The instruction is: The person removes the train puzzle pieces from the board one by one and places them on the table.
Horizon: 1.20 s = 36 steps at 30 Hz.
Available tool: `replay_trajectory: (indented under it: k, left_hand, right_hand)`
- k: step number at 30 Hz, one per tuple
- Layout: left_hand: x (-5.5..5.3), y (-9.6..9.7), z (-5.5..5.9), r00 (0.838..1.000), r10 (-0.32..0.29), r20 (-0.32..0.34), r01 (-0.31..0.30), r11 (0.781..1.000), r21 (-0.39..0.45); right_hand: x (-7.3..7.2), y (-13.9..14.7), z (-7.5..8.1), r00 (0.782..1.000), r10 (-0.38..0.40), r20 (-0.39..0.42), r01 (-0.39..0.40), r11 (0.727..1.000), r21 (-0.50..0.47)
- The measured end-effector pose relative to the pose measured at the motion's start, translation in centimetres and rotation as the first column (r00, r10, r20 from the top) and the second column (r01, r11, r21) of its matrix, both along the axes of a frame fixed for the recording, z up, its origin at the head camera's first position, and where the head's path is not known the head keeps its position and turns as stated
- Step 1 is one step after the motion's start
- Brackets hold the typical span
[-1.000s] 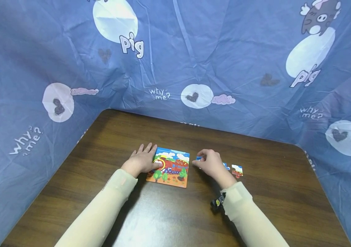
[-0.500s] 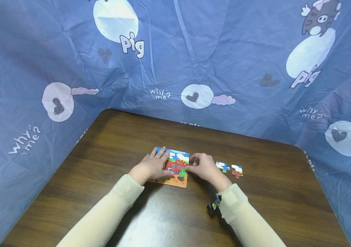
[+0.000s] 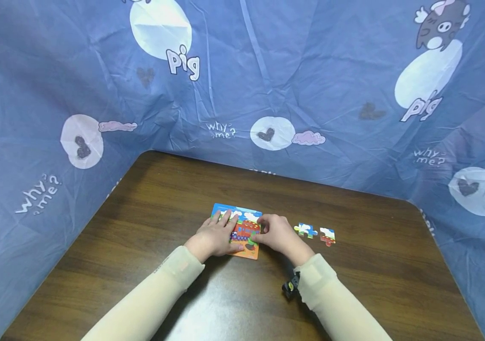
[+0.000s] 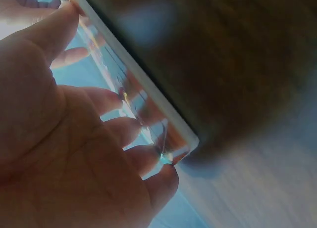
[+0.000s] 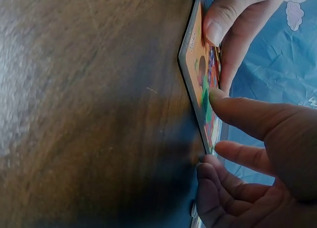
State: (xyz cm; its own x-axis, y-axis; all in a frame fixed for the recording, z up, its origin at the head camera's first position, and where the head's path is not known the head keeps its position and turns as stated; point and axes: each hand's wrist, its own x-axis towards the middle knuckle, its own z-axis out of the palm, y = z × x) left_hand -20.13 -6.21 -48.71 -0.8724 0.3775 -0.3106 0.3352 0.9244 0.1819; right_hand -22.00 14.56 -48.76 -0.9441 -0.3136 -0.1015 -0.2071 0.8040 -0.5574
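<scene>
A square jigsaw puzzle (image 3: 244, 231) with a red train, clouds and trees lies on the table. My left hand (image 3: 213, 237) covers its left part with fingers spread, and in the left wrist view the fingers (image 4: 124, 131) reach over the picture. At the puzzle's right edge my right hand (image 3: 282, 234) grips with thumb and curled fingers. Seen from the right wrist, that thumb (image 5: 233, 107) touches the face near a green tree, while the index fingertip (image 5: 223, 146) is right at the edge. No loose piece shows between these fingers.
Two loose puzzle pieces lie right of the right hand: a blue-and-white one (image 3: 306, 230) and one with red and cloud (image 3: 327, 235). The brown wooden table (image 3: 366, 270) meets a blue printed cloth (image 3: 336, 99) at its back. A black wrist camera (image 3: 291, 285) hangs by the right cuff.
My left hand has slid right across the puzzle. The right hand, earlier pinching a small blue piece, has moved left to the puzzle's right edge, uncovering the blue-and-white piece; the pinched piece no longer shows.
</scene>
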Motion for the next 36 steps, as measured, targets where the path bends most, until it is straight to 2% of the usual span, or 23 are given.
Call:
replay_trajectory:
  k: [7, 20, 36]
  left_hand:
    - [0.04, 0.16, 0.44, 1.000, 0.005, 0.011, -0.005, 1.000, -0.004]
    - [0.08, 0.18, 0.21, 1.000, -0.005, -0.004, 0.005, 1.000, -0.025]
    - [0.10, 0.35, 0.16, 1.000, 0.015, 0.006, -0.015, 0.999, -0.042]
  right_hand:
    - [-0.10, -0.18, -0.10, 1.000, 0.014, 0.012, -0.014, 1.000, 0.008]
    - [-0.30, -0.47, 0.08, 0.997, 0.071, 0.033, -0.071, 0.997, 0.003]
    - [-0.57, -0.68, 0.10, 0.996, 0.045, 0.076, -0.047, 0.998, 0.035]
